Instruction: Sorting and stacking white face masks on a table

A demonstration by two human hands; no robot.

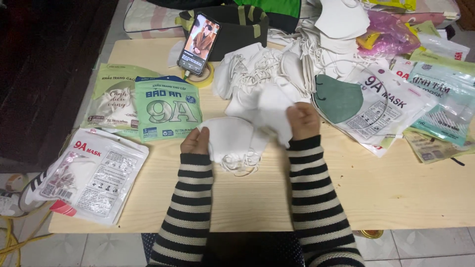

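1. Left hand (195, 142) pinching the near-left edge of a small stack of white masks (232, 141); fingers pressed together on the fabric, ear loops dangling below toward the table edge.
2. Right hand (303, 121) closed on another white mask (274, 111), lifted just above and right of the stack, touching it at the overlap.
3. Progress, judged: a few masks gathered in the grip; a large loose mask heap (257, 69) beyond the hands not yet gathered. Sealed green pouch (167, 108) and a white pouch (94, 173) left of the grip look filled; open pouches (381, 106) with a green mask (339, 99) lie right.
4. Room: bare wooden table (247, 198) below the grip, open to the near edge. Phone (199, 43) propped beyond-left, well apart.
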